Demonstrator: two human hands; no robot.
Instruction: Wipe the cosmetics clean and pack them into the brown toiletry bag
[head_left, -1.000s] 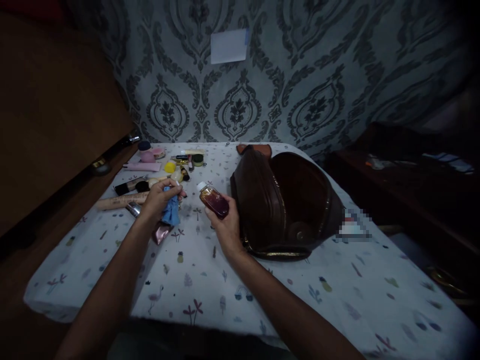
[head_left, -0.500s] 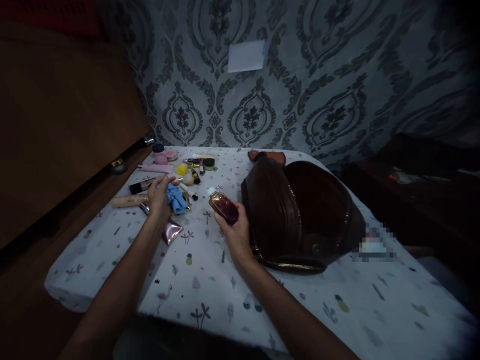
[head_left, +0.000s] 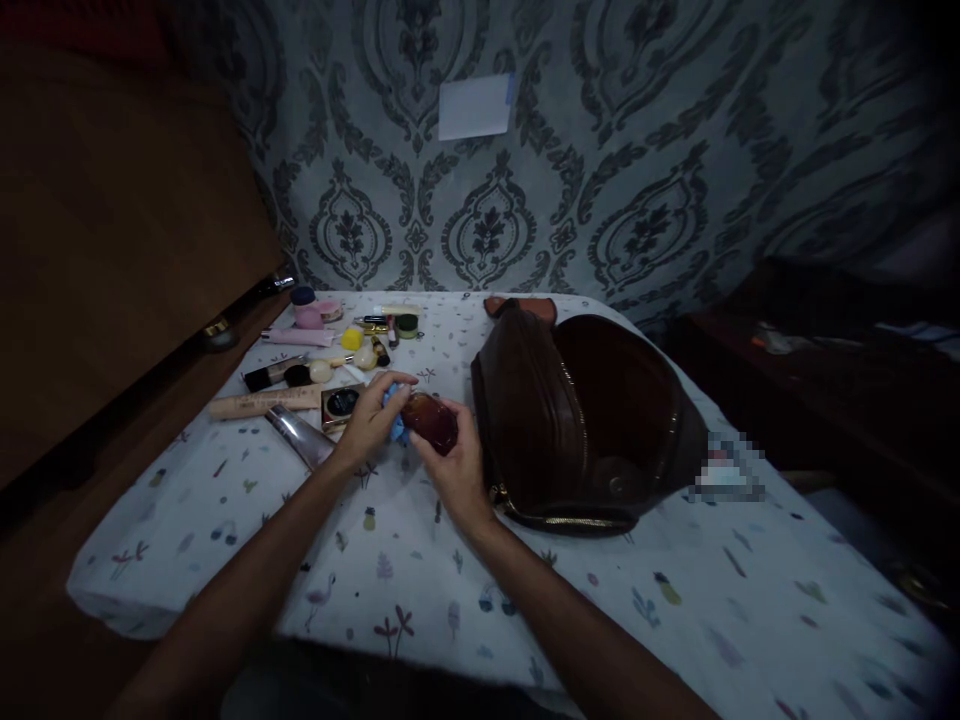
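Observation:
My right hand is closed around a small bottle of dark amber liquid, tilted over the table. Pressed against the bottle's cap end is a blue cloth, gripped in my left hand. The cap itself is hidden by the cloth and fingers. Just left of my left hand lie a dark compact, a silvery tube and a long beige tube. To the right of my right hand stands a brown leather bag, its zipped top gaping.
Brushes, jars and a pink tube lie at the table's back left, near a yellow item. Behind the bag sits an orange-brown case. A wooden panel borders the left; a patterned wall with a white paper rises behind.
My left hand has moved right with the blue cloth, from above the cosmetics to the bottle's cap end. The compact and silvery tube are now more exposed. The view has shifted slightly.

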